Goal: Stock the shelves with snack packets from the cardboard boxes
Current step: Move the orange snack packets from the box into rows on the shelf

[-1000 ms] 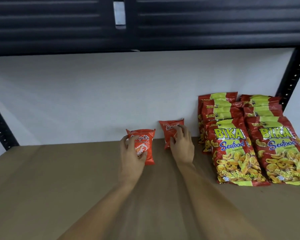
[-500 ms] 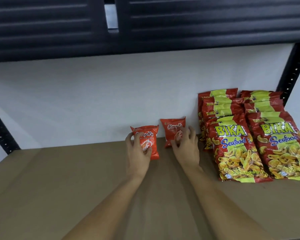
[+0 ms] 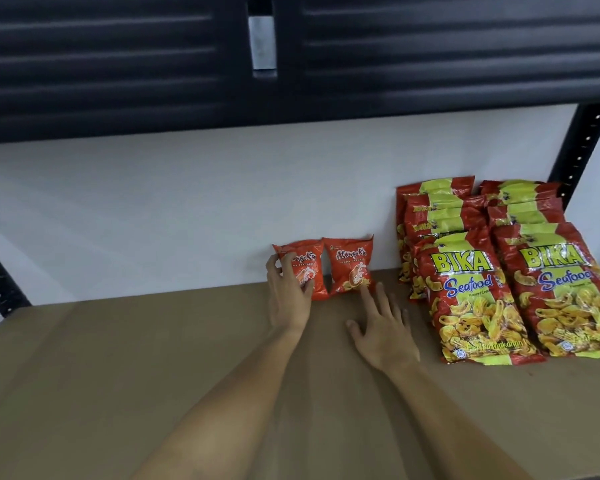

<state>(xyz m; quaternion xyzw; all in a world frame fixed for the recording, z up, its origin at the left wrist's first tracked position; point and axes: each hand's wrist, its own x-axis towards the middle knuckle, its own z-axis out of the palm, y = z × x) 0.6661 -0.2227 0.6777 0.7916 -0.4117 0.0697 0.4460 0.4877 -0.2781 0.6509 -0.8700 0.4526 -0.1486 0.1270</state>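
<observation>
— What do we have at the hands?

— Our left hand (image 3: 288, 299) pinches the left small orange packet (image 3: 303, 268), thumb on its front, fingers curled round its left edge. Our right hand (image 3: 383, 329) lies spread, palm down on the brown shelf (image 3: 118, 375), its index fingertip just touching the bottom of the right small orange packet (image 3: 351, 265).

— And the count?

— We count two small orange packets, upright, side by side and touching, against the white back wall (image 3: 153, 220). To their right we see two rows of Bika Seafood bags (image 3: 471, 292), leaning back; about four in the left row (image 3: 437, 216), and three or four in the right row (image 3: 561, 282).
</observation>
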